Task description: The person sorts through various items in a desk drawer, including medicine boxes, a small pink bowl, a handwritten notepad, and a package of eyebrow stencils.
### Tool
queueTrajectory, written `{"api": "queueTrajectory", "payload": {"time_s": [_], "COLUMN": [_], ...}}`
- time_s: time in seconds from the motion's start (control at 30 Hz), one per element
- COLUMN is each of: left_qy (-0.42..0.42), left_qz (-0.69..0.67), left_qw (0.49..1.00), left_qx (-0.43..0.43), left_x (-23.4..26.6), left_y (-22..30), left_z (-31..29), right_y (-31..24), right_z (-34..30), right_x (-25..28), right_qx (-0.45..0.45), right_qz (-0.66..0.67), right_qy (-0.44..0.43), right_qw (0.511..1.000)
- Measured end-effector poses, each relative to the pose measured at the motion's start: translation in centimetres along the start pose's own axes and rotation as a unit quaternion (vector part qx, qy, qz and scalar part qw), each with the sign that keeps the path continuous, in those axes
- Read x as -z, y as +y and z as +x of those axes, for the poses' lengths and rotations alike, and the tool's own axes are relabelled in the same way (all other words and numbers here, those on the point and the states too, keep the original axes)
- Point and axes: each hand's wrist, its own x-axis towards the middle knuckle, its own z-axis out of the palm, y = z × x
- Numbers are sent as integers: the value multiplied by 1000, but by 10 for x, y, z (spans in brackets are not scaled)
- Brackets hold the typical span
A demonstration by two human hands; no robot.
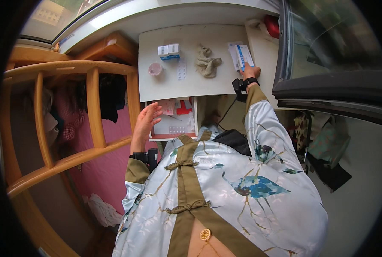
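wooden railing (95,107) left | white desk (216,88) centre | dark-framed window (341,47) right

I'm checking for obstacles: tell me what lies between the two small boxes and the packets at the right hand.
The crumpled cloth lies between the boxes and packets in the head view, with bare desktop on both sides.

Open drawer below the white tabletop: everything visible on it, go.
The drawer is a shallow, box-shaped tray, white and apparently painted board, with a reddish strip along the inside of its front edge. It is pulled out toward the person, below the white tabletop, which hides its back. Inside lie a red piece, a pink item and a blister pack. The left hand overlaps its left side in view; contact can't be told.
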Motion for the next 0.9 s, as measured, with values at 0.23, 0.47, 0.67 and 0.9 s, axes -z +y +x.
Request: {"api": "queueTrajectory", "payload": {"time_s": [0.23,0.47,0.67,0.9], "left_qy": [10,10,13,31], "left_qz": [-11,-38,-36,-91], "left_qw": [1000,999,999,994], "left_qx": [-5,-17,-12,43], "left_x": [2,15,28,48], "left_y": [-1,-6,-13,-45], "left_z": [-5,-9,-11,7], "right_y": [8,-36,-42,-19], "right_z": [-3,-45,-67,-103], "right_x": [-10,10,17,-54], "right_qx": [41,1,291,538], "right_qz": [-182,-157,-340,-342], "right_qy": [47,-23,-44,-369], "right_qw": [981,987,893,676]}}
